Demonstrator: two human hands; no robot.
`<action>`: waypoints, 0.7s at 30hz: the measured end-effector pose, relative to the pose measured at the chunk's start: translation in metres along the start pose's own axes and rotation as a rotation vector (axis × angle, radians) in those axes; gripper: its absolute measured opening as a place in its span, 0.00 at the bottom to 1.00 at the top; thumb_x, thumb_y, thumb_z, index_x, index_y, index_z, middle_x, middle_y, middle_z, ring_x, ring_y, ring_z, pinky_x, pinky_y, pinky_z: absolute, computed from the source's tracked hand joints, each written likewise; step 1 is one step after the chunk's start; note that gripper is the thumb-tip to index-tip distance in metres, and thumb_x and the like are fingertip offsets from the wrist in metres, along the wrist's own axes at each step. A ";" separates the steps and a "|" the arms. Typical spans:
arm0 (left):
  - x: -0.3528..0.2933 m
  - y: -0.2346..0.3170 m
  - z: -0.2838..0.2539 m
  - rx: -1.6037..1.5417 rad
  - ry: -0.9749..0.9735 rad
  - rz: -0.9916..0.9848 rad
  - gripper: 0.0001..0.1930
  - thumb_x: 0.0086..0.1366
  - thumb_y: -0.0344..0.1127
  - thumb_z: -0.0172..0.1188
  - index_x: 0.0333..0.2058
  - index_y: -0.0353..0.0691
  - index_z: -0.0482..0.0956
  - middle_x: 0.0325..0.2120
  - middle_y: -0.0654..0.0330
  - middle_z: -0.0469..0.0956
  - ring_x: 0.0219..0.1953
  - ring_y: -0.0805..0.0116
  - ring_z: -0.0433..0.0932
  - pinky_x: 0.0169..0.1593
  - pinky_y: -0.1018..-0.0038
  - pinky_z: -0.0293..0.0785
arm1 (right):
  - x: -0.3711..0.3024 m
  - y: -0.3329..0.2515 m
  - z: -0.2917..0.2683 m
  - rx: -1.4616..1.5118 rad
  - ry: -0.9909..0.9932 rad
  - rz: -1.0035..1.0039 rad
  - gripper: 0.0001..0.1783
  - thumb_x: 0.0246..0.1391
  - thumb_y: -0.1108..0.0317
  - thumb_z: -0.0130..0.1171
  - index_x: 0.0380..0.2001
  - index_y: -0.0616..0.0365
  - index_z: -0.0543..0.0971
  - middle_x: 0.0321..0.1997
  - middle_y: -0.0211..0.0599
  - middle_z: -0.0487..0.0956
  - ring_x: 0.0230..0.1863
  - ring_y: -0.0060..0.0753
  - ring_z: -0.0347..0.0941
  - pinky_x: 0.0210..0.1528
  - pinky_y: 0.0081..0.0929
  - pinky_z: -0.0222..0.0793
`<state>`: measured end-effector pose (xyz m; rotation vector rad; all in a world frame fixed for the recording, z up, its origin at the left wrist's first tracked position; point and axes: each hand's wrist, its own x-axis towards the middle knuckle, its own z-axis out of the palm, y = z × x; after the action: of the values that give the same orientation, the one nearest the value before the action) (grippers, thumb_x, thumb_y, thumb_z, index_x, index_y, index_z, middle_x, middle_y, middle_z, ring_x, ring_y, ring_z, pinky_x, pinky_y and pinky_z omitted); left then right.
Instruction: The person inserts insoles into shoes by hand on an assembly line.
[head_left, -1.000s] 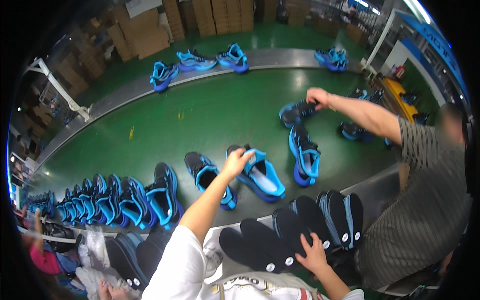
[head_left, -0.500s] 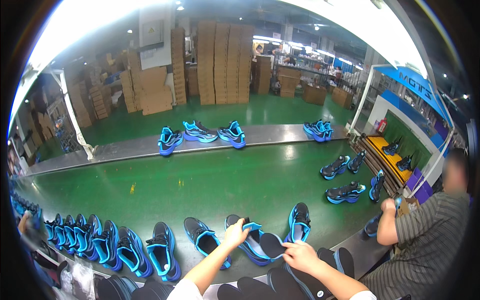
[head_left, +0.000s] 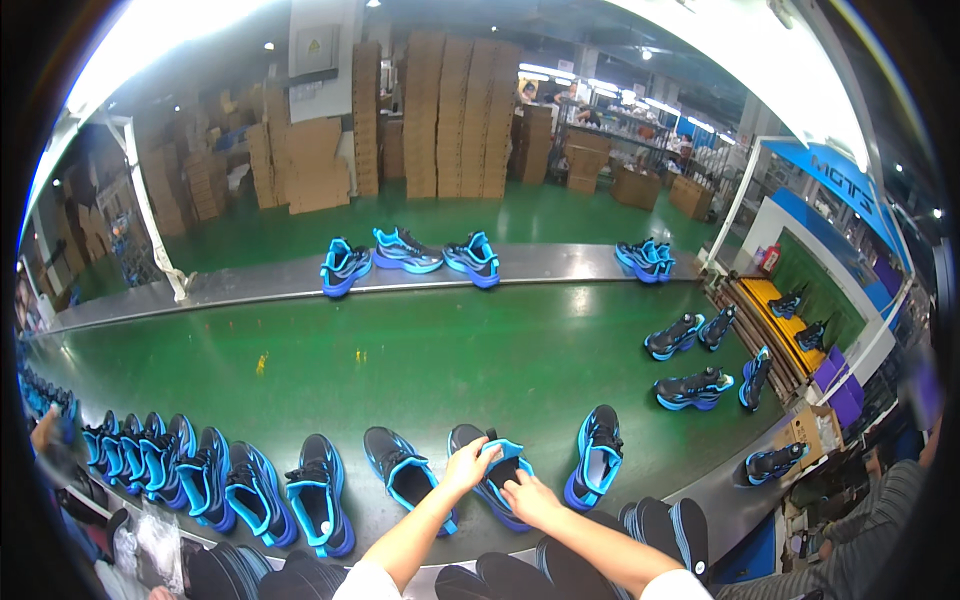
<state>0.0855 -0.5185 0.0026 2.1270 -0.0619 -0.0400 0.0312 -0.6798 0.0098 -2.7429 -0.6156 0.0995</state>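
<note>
A black and blue sneaker [head_left: 465, 438] stands on the green belt in front of me, toe pointing away. My left hand [head_left: 468, 466] grips its tongue at the opening. My right hand [head_left: 532, 498] is at the shoe's mouth, fingers reaching in against a dark insole [head_left: 508, 470] that is now mostly inside. Those fingertips are partly hidden. To the left stands a matching sneaker [head_left: 400, 465], and to the right another sneaker [head_left: 600, 450] with a grey inside. Stacked dark insoles [head_left: 560, 565] lie along the near edge, below my forearms.
A row of sneakers [head_left: 210, 480] runs along the belt [head_left: 450, 350] at left. Several more stand on the far metal ledge [head_left: 560, 265] and at right. A sneaker [head_left: 775, 463] rests on the right edge beside a carton [head_left: 815, 430]. A co-worker's striped sleeve [head_left: 890, 510] is at right.
The insole has gone from half outside to mostly inside the shoe, my right hand moving left with it. The co-worker has shifted down and right, away from a sneaker on the edge.
</note>
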 end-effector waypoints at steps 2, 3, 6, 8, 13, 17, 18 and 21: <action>-0.002 0.010 -0.005 -0.023 -0.039 -0.003 0.28 0.57 0.54 0.50 0.47 0.36 0.69 0.44 0.49 0.72 0.48 0.57 0.70 0.51 0.70 0.64 | -0.008 -0.002 -0.025 -0.038 -0.041 -0.035 0.18 0.48 0.53 0.50 0.33 0.57 0.74 0.44 0.56 0.65 0.41 0.54 0.66 0.42 0.44 0.66; -0.004 0.009 -0.007 -0.052 -0.046 0.019 0.28 0.57 0.54 0.50 0.47 0.35 0.69 0.45 0.49 0.71 0.49 0.57 0.69 0.52 0.70 0.63 | -0.011 -0.011 -0.045 -0.199 -0.148 -0.003 0.24 0.43 0.48 0.54 0.35 0.57 0.74 0.44 0.57 0.65 0.42 0.52 0.67 0.43 0.42 0.66; -0.004 0.018 -0.018 -0.098 -0.063 -0.009 0.29 0.57 0.53 0.50 0.48 0.33 0.68 0.44 0.49 0.71 0.48 0.59 0.70 0.51 0.71 0.64 | 0.004 -0.014 -0.069 -0.187 -0.477 0.093 0.23 0.36 0.49 0.58 0.32 0.54 0.77 0.34 0.50 0.74 0.40 0.49 0.69 0.42 0.39 0.67; 0.002 0.019 -0.016 -0.115 -0.049 -0.017 0.28 0.57 0.52 0.51 0.48 0.33 0.68 0.44 0.49 0.72 0.48 0.59 0.70 0.51 0.72 0.64 | 0.019 0.011 -0.055 -0.074 -0.490 -0.027 0.15 0.37 0.55 0.55 0.24 0.53 0.79 0.31 0.50 0.75 0.36 0.49 0.71 0.40 0.38 0.68; 0.003 -0.001 -0.005 -0.182 -0.011 -0.023 0.27 0.59 0.48 0.51 0.48 0.29 0.66 0.44 0.48 0.72 0.48 0.63 0.70 0.49 0.73 0.64 | 0.018 0.010 -0.040 -0.138 -0.396 -0.226 0.11 0.43 0.67 0.47 0.20 0.62 0.77 0.29 0.48 0.72 0.35 0.47 0.70 0.38 0.39 0.68; 0.007 -0.005 -0.001 -0.244 -0.034 -0.111 0.27 0.59 0.49 0.51 0.48 0.30 0.67 0.36 0.52 0.76 0.39 0.70 0.73 0.42 0.77 0.67 | 0.030 0.016 -0.006 -0.108 -0.256 -0.212 0.09 0.44 0.69 0.46 0.21 0.61 0.75 0.29 0.46 0.70 0.37 0.45 0.68 0.37 0.38 0.68; 0.004 0.001 -0.004 -0.231 -0.056 -0.156 0.27 0.59 0.49 0.51 0.47 0.30 0.67 0.35 0.53 0.76 0.37 0.71 0.73 0.41 0.77 0.67 | 0.032 0.016 0.000 -0.117 -0.249 -0.215 0.09 0.44 0.69 0.46 0.22 0.61 0.75 0.29 0.45 0.70 0.37 0.44 0.68 0.37 0.38 0.68; 0.006 -0.003 -0.001 -0.247 -0.044 -0.128 0.26 0.59 0.49 0.50 0.47 0.31 0.68 0.35 0.54 0.76 0.37 0.71 0.73 0.41 0.77 0.67 | 0.034 0.019 0.010 -0.198 -0.261 -0.226 0.09 0.44 0.68 0.46 0.23 0.61 0.75 0.29 0.43 0.72 0.36 0.41 0.69 0.36 0.36 0.68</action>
<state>0.0918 -0.5166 0.0000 1.8806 0.0514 -0.1622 0.0683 -0.6784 -0.0060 -2.8474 -1.0536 0.3659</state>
